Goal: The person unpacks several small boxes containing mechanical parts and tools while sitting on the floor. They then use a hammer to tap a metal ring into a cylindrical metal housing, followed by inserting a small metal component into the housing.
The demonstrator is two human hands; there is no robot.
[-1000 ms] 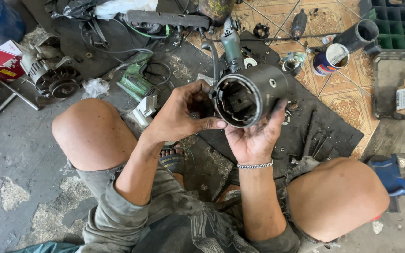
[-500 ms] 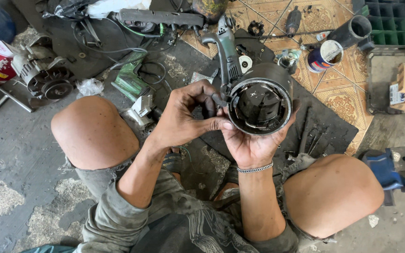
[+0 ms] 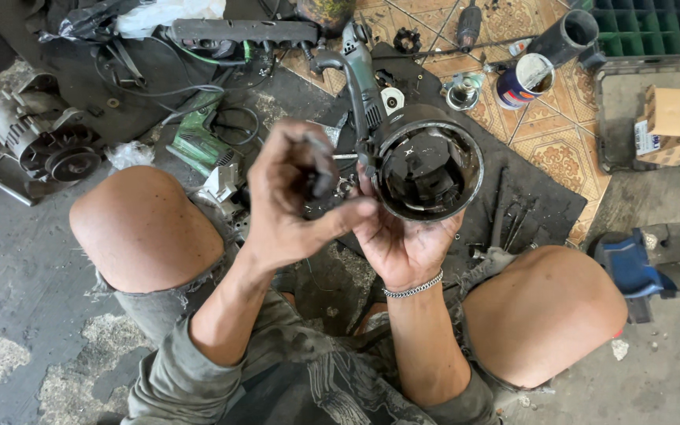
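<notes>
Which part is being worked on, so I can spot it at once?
Look between the two bare knees, above the black mat. There the right hand, with a chain bracelet on its wrist, cups a round black housing, its open end facing the camera. It is the only part off the floor, with the left hand at its rim.

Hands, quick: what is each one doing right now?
Left hand: fingers curled, thumb touching the round black motor housing; any grip cannot be told.
Right hand: holding that housing from beneath.
</notes>
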